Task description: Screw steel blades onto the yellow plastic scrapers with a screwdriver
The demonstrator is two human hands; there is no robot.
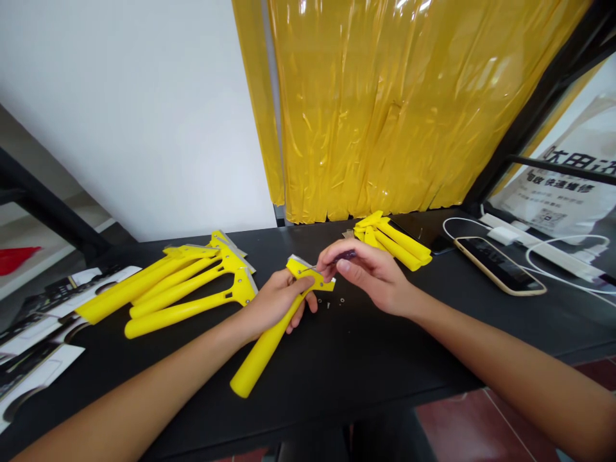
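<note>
My left hand (pixel 279 298) is closed around the neck of a yellow scraper (pixel 267 350), just below its wide head. The scraper's handle slants down and left over the black table. In my right hand (pixel 368 273) is a screwdriver (pixel 345 255) with a dark purple handle; its thin shaft reaches to the scraper's head, though my fingers hide part of it. Small screws and nuts (pixel 342 300) lie on the table beneath my right hand. Several more yellow scrapers (pixel 187 282) are fanned out left of my left hand, metal edges toward the right.
Farther back lies another pile of yellow scrapers (pixel 397 242). On the right are a phone (pixel 500 264) in a tan case, white cables and a power strip (pixel 543 247). Printed cards (pixel 43 372) are stacked at the left. Behind the table (pixel 385 378) hangs a yellow plastic curtain (pixel 375 115).
</note>
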